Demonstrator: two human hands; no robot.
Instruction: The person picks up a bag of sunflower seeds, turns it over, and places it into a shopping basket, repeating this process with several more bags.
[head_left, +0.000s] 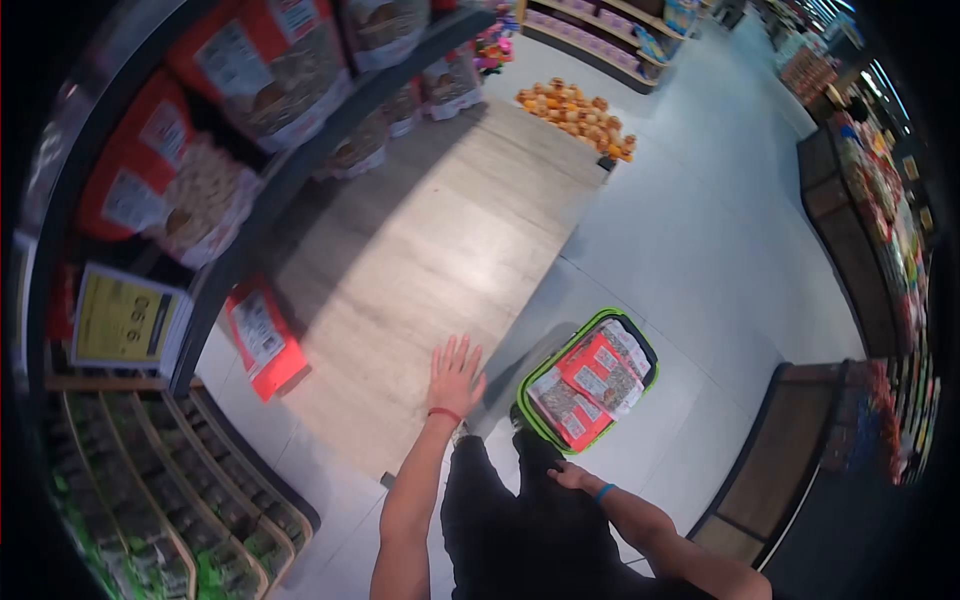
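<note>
My left hand (457,378) lies palm down on the pale wooden platform (420,250), its fingers stretched out and nothing in them. Close to my right knee is my right hand (572,476), resting on the dark trousers (530,530) with no object visible in it; its fingers show only in part. In front of my legs, a green-rimmed shopping basket (655,372) stands on the floor. Several red and clear packs (590,380) of dried food lie inside it. Left of my left hand, a red pack (265,338) rests by the platform's edge.
Shelves (290,165) with red packs (205,170) rise on the left, bearing a yellow price sign (125,318). Below is a slatted rack (170,480). Orange items (575,115) sit at the platform's far end. Display stands (790,440) line the right side of the tiled floor (700,220).
</note>
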